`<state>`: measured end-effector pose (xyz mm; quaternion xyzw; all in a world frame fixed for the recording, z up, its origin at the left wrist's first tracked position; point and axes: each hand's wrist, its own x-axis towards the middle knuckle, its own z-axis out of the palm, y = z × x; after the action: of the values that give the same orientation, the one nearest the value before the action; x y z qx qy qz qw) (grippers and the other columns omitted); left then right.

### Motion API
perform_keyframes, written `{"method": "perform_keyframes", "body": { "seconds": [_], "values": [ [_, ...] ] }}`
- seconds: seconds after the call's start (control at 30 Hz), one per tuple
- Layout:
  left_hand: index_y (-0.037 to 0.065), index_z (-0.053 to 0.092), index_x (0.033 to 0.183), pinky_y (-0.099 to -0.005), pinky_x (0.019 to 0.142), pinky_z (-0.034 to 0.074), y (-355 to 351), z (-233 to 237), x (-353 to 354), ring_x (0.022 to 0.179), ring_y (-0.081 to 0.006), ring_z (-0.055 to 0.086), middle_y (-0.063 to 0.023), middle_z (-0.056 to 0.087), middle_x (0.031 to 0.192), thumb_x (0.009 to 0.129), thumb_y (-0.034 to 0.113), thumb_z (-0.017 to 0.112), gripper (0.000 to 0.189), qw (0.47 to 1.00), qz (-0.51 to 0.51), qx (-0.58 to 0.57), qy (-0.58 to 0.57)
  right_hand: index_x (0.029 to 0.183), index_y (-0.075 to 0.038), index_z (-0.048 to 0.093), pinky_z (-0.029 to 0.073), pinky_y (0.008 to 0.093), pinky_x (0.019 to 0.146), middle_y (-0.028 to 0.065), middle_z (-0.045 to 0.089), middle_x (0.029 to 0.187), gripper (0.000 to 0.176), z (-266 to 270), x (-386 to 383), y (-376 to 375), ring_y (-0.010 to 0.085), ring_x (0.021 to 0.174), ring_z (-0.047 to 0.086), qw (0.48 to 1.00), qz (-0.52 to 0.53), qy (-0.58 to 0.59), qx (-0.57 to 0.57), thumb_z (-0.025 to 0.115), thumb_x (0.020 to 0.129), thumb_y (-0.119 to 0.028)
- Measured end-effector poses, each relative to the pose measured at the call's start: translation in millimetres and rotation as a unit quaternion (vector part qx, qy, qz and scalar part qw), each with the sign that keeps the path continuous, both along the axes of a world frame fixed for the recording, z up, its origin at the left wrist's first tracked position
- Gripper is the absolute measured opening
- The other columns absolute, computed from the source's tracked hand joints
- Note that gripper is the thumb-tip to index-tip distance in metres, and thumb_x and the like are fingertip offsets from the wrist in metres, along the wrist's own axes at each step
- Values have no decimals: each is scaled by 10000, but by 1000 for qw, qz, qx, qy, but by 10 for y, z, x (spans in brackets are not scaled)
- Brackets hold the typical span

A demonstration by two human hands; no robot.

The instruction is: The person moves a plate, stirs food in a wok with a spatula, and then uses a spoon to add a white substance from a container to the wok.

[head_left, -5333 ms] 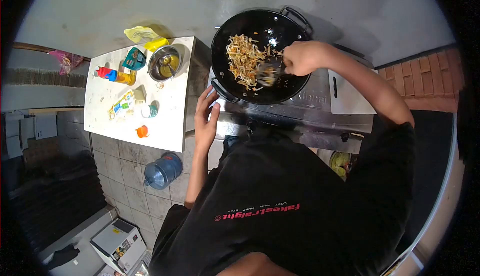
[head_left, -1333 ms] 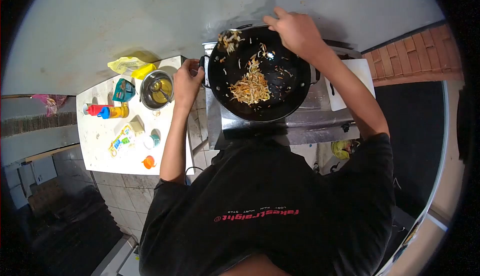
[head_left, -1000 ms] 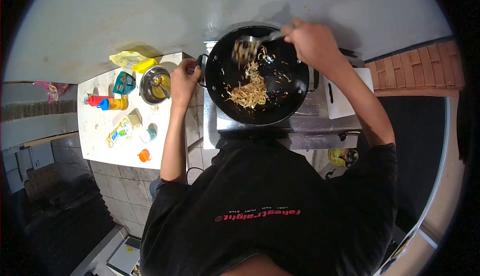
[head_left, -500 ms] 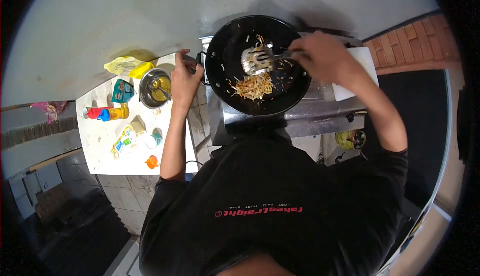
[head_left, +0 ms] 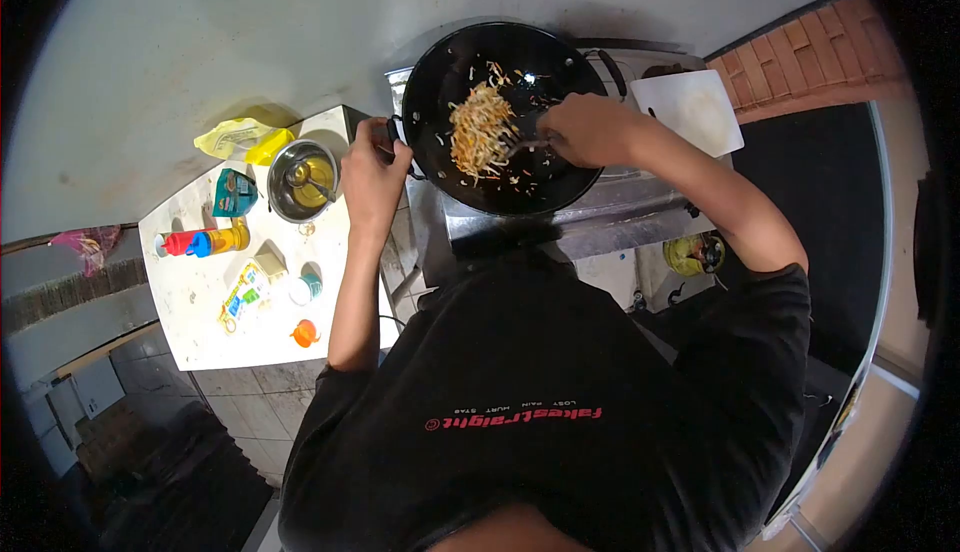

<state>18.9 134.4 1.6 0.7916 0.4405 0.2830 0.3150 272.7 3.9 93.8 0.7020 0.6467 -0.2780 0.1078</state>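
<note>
A black wok stands on the stove, with shredded vegetables heaped left of its middle and loose bits scattered around. My left hand is closed on the wok's left side handle, fingers partly hidden. Over the wok's right side, my right hand grips a slotted spatula. The spatula's head is mostly covered by the vegetables. On the wok's far right, the other side handle is free of any hand.
Left of the stove, a white table bears a steel bowl with yellow liquid and a ladle, a yellow bag, a green pouch, squeeze bottles and an orange lid. A white board lies right of the wok.
The spatula has gone from above the vegetables to under them, and its head is now mostly hidden. The heap sits higher in the wok. My right hand has moved left and down.
</note>
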Motion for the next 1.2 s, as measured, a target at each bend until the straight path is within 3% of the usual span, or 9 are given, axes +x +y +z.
{"method": "perform_keyframes", "body": {
  "seconds": [0.17, 0.27, 0.43, 0.5, 0.57, 0.7, 0.83, 1.07, 1.2],
  "values": [
    [2, 614, 1060, -402, 672, 515, -24, -45, -20, 692, -309, 662, -155, 671, 769, 786, 110, 673, 301, 1000, 3, -2, -15, 965, -11, 702, 549, 472, 800, 223, 699, 935, 235, 137, 7, -1, 389, 940, 679, 1000, -17, -14, 22, 641, 816, -181],
    [-7, 609, 1053, -398, 669, 513, -62, -34, -20, 684, -307, 655, -155, 665, 765, 783, 108, 675, 301, 1000, 5, -3, -21, 998, -54, 716, 542, 437, 705, 188, 696, 807, 233, 517, 48, 11, 365, 738, 683, 999, -13, -31, 12, 564, 852, -153],
    [-10, 605, 1047, -395, 666, 509, -96, 3, -8, 681, -306, 649, -154, 657, 749, 784, 109, 676, 297, 1000, 4, -5, -17, 1014, -64, 722, 531, 398, 651, 146, 709, 822, 244, 509, -14, 265, 223, 647, 691, 974, -45, 52, -216, 550, 902, -196],
    [-8, 605, 1048, -396, 667, 509, -88, -51, -28, 681, -306, 648, -154, 656, 747, 786, 104, 674, 294, 1000, 1, -5, -27, 1027, -57, 717, 532, 413, 691, 164, 713, 879, 250, 234, -50, 225, 276, 717, 702, 983, -81, 71, -147, 555, 913, -208],
    [-9, 605, 1049, -397, 666, 508, -104, 15, -35, 682, -306, 648, -154, 657, 747, 787, 103, 673, 293, 1000, 0, -9, -19, 1019, -52, 710, 532, 441, 742, 181, 706, 903, 242, -196, 52, 169, 356, 812, 690, 986, -23, 111, 119, 569, 910, -215],
    [-11, 603, 1050, -402, 663, 506, -112, -8, -39, 683, -310, 647, -151, 659, 747, 792, 108, 671, 292, 999, -8, 8, -41, 977, -33, 700, 517, 468, 780, 224, 685, 912, 205, 173, -117, 67, 410, 885, 657, 999, 18, 21, -42, 535, 912, -135],
    [-12, 601, 1051, -402, 664, 503, -104, -40, -41, 681, -311, 644, -152, 658, 744, 793, 112, 672, 295, 999, -10, -7, -49, 942, -17, 694, 531, 483, 767, 252, 670, 837, 190, -148, -96, 50, 429, 851, 662, 987, -63, 93, 111, 544, 899, -125],
    [-8, 595, 1061, -402, 655, 500, -88, -28, -49, 666, -304, 637, -152, 648, 728, 793, 105, 674, 302, 999, -5, -16, -29, 947, -13, 694, 530, 473, 780, 233, 676, 850, 161, 20, -10, -49, 417, 851, 660, 1000, -17, -9, 19, 570, 877, -87],
    [-4, 594, 1061, -396, 642, 494, -69, -50, -48, 653, -287, 629, -146, 644, 728, 793, 96, 675, 297, 999, -6, -24, -25, 1005, -34, 695, 529, 478, 772, 205, 692, 859, 182, 4, 68, -78, 392, 844, 669, 992, -18, 33, 123, 580, 866, -60]
  ]
}}
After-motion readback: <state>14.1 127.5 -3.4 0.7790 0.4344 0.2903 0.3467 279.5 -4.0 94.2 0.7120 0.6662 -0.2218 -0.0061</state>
